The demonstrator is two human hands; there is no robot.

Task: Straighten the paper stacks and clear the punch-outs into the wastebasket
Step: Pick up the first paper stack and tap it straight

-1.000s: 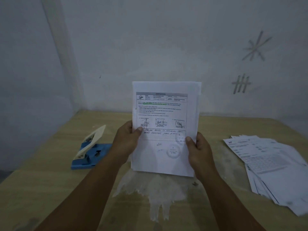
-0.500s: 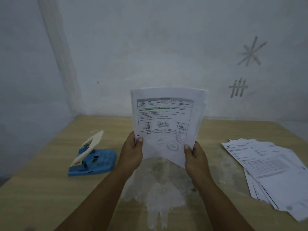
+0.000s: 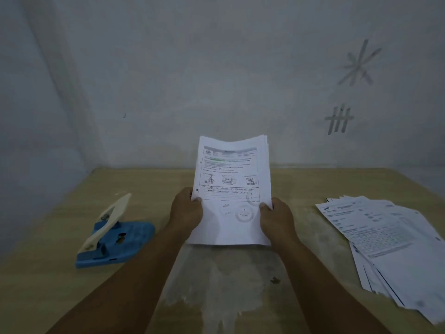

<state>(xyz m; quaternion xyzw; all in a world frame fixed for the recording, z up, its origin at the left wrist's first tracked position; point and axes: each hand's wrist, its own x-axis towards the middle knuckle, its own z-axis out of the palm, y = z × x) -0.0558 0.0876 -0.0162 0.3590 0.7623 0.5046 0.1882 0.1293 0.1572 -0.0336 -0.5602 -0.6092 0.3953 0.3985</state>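
Observation:
I hold a stack of printed white papers upright in front of me, its bottom edge down at the wooden table. My left hand grips the stack's left edge and my right hand grips its right edge, thumbs on the front sheet. The top sheets bow slightly. A second, fanned-out pile of papers lies loose on the table to the right. No punch-outs or wastebasket are visible.
A blue hole punch with a raised cream lever sits on the table to the left. A white paint-like stain spreads over the table below the stack. Pale walls close off the back and left sides.
The stack was lifted and bent half a second ago; now it has come back down, standing straighter with its bottom edge at the table.

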